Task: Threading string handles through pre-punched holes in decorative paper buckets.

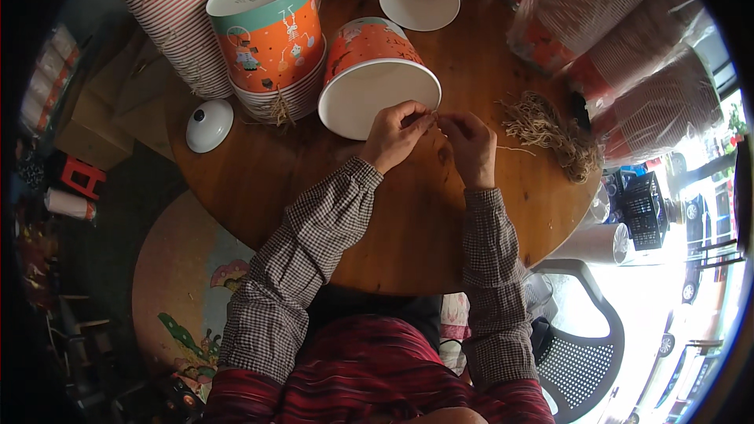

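Note:
My left hand (399, 135) and my right hand (473, 148) meet over the wooden table, fingertips pinched close together on a thin piece of twine. A pale tail of the twine (518, 149) trails out past my right hand. Just beyond my left hand, an orange patterned paper bucket (369, 51) lies tipped on its side, its white open mouth toward me. My left hand overlaps the lower right of that mouth; whether the twine is joined to the bucket is too small to tell. To the right of my hands lies a tangled bundle of tan twine (554, 133).
An upside-down orange and teal bucket (267, 43) tops a nested stack at left, beside tall striped stacks (169, 23). A white lid (210, 126) lies at the table's left edge. Plastic-wrapped bucket stacks (660, 102) stand right. A grey chair (581, 345) is below right.

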The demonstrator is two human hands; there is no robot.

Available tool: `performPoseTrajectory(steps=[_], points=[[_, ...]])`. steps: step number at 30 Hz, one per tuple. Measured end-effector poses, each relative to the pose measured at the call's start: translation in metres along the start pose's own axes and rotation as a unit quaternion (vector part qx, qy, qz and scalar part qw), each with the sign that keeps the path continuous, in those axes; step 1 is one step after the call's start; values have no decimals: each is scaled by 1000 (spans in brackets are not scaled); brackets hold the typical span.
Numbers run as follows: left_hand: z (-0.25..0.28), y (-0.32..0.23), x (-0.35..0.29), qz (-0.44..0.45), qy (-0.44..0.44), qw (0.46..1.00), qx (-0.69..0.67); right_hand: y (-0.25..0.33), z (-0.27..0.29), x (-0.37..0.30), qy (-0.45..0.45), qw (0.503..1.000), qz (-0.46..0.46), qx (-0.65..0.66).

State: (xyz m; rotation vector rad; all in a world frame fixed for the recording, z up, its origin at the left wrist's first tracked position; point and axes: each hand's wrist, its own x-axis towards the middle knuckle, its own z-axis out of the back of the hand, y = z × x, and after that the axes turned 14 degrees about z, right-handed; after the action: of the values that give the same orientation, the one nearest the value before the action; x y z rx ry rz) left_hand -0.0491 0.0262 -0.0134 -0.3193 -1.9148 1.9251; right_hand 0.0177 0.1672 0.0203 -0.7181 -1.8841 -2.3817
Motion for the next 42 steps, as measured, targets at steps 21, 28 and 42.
performPoseTrajectory(steps=[21, 28, 42], points=[[6, -13, -3, 53, 25, 998, 10, 2, 6, -4, -123, 951, 197, -206], [-6, -23, -9, 200, 47, 935, -291, 8, 4, -15, -44, 907, 275, -317], [-7, -3, -5, 111, 92, 983, -114, 13, -2, -21, -23, 938, 248, -240]])
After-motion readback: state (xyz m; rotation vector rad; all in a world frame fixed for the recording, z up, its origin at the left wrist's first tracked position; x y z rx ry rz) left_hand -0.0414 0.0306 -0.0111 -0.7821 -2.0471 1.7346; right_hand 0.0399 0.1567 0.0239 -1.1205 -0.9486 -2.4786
